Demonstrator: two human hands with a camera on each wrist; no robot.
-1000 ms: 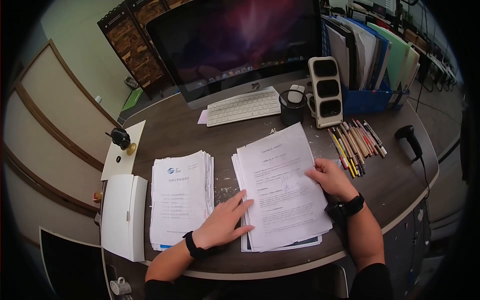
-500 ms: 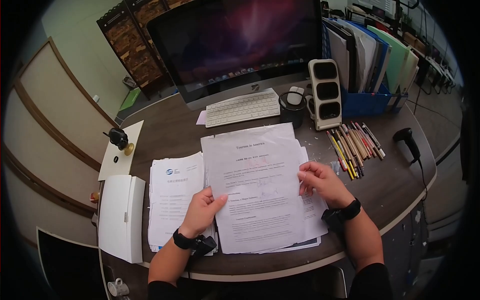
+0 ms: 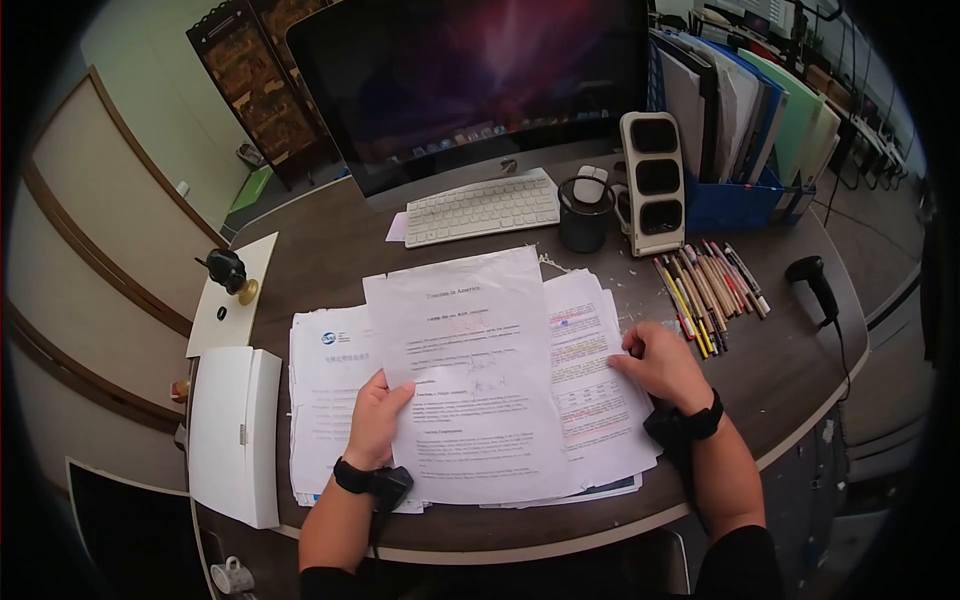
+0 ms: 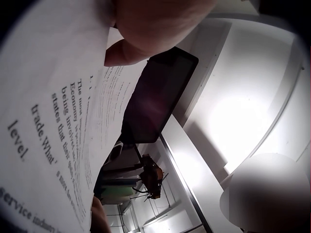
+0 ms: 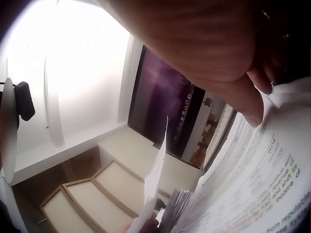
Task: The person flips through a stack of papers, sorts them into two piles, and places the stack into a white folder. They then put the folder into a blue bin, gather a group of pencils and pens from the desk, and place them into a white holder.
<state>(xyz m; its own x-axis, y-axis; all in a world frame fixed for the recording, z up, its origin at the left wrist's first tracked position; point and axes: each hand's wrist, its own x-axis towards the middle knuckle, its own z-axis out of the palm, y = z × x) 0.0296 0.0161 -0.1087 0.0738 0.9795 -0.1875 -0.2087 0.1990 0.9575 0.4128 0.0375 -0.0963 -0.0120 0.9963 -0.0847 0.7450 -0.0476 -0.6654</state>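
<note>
A printed sheet titled "Tourism in America" (image 3: 475,410) is held by its left edge, with my left hand (image 3: 374,424) pinching it, thumb on top. It overlaps the left paper stack (image 3: 322,400) and the right stack. On top of that right stack lies a page with coloured highlighting (image 3: 590,385). My right hand (image 3: 672,370) pinches this page near its right edge, fingers curled; the right wrist view has the thumb (image 5: 250,109) on the print. In the left wrist view the lifted sheet (image 4: 58,116) hangs beside the left thumb.
Behind the papers stand a keyboard (image 3: 483,210), a black mesh cup (image 3: 584,225) and a beige three-slot holder (image 3: 655,185). Several pencils and pens (image 3: 710,295) lie at the right, near a black scanner (image 3: 820,285). A white box (image 3: 225,435) borders the left stack.
My left hand has taken the titled sheet by its edge and drawn it leftward off the right stack, uncovering the highlighted page. My right hand let go of the titled sheet and now pinches that page.
</note>
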